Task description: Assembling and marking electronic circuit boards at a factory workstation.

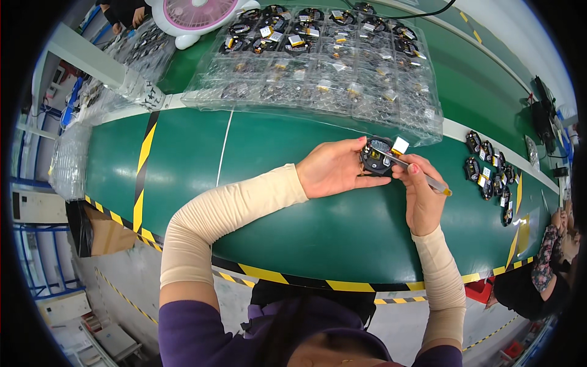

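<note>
Left hand: we hold the left hand [335,168] palm up, its thumb and fingers gripping the edge of a round black module [374,166].
Right hand: we close the right hand [422,199] on a slim metal tool [436,185] with a yellowish end; the tool's tip lies over the module's face.
Module position: we find it between both hands, just above the workbench [275,147] and near the clear trays [318,92].
White piece: we see a white rectangular piece [400,145] at the module's upper right; we make out no lettering on it.
Loose modules: we note a cluster of similar black modules [487,168] on the green bench to the right; any print on them is too small to read.
Trays: we see clear plastic trays beyond the hands, with black modules in their compartments.
Post marking: we note dark marks on the foot of the white post [144,92], not legible to us.
Bench marking: we see black-and-yellow tape [145,153] crossing the bench on the left.
</note>
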Demonstrator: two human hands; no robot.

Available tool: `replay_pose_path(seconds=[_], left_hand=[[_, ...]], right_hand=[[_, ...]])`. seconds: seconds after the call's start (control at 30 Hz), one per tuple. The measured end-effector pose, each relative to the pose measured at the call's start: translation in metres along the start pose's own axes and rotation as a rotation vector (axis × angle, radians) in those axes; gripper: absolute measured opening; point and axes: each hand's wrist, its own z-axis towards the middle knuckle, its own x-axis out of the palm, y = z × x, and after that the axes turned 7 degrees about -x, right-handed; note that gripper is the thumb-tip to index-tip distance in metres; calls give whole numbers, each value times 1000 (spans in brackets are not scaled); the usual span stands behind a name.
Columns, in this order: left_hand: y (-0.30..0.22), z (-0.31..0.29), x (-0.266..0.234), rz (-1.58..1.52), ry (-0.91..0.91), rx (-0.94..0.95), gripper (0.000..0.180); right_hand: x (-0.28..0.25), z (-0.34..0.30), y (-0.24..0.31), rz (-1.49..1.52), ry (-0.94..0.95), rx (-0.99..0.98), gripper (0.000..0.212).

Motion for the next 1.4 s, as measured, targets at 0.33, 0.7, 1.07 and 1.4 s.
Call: replay_pose_path(seconds=[0.33,0.7,1.07,1.4], left_hand=[[2,0,1,-63,-28,-3,40],[-1,-4,8,58,-2,50,40],[-1,-5,4,149,-81,46,41],[-2,-5,4,237,-35,60,44]], right_hand=[[3,1,1,-28,-64,-68,20],[4,-7,8,-406,181,-358,16],[-1,-6,11,-533,220,-406,13],[-4,-2,7,-228,152,-233,17]])
